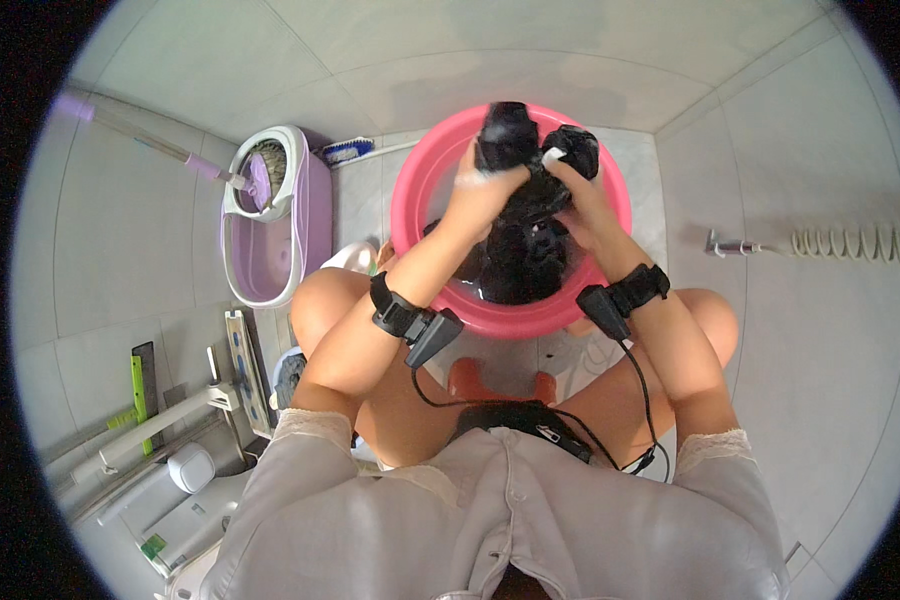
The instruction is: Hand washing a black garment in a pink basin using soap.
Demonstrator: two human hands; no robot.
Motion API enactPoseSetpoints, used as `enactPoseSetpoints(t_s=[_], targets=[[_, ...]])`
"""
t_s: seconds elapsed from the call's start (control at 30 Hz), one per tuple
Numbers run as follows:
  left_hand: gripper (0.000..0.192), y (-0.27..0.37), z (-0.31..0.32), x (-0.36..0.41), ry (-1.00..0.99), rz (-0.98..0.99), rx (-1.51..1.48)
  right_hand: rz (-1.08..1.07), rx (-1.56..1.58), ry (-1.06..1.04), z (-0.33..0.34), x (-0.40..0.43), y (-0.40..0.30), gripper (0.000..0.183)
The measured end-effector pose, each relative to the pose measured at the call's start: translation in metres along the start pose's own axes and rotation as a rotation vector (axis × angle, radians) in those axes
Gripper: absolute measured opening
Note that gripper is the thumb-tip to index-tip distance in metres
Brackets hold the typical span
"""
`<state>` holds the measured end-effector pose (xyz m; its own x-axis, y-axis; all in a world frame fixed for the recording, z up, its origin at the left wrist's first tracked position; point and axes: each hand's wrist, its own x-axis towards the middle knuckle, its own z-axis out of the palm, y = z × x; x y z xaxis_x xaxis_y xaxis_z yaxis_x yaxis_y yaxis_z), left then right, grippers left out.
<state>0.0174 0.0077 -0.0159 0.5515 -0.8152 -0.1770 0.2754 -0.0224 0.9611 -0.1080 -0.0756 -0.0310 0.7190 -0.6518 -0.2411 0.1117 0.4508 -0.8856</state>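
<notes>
A round pink plastic basin (409, 202) stands on the tiled floor between my knees. Wet black cloth (525, 259) lies bunched in it, partly in water. Both hands hold raised parts of this black cloth above the basin. My left hand (487, 187) grips a thick bunch on the left, with suds on the wrist and thumb side. On the right, my right hand (581, 199) clasps another bunch, and a small white piece (553, 156) shows by its thumb; I cannot tell what it is. Folds of cloth hide some fingers.
At the left stands a purple mop bucket (315, 202) with a mop (259, 184) in its spinner. A blue-bristled brush (349, 150) lies near the wall. A coiled hose (855, 246) hangs on the right wall. Cables run from both wristbands across my lap; an orange-red stool (465, 379) shows below.
</notes>
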Motion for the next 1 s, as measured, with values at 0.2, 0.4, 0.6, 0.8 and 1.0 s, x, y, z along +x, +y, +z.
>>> enactPoseSetpoints(t_s=[0.2, 0.4, 0.6, 0.8, 1.0], targets=[[0.024, 0.021, -0.019, 0.002, -0.166, -0.914, -0.655, -0.325, -0.32, -0.12, 0.001, 0.002, -0.034, 0.056], [0.026, 0.031, -0.013, -0.007, -0.179, -0.934, -0.644, -0.625, -0.603, -0.116, 0.001, -0.004, -0.031, 0.036], [0.035, 0.019, -0.004, 0.004, 0.056, -0.062, -0.266, -0.139, -0.372, 0.197, 0.023, -0.014, 0.0, 0.032], [0.048, 0.024, 0.003, -0.009, -0.046, 0.774, 0.461, 0.172, 0.119, 0.05, 0.011, -0.017, 0.001, 0.031], [0.045, 0.034, -0.001, -0.012, -0.438, 0.785, 0.565, 0.378, 0.408, -0.157, 0.011, -0.029, -0.008, 0.032]])
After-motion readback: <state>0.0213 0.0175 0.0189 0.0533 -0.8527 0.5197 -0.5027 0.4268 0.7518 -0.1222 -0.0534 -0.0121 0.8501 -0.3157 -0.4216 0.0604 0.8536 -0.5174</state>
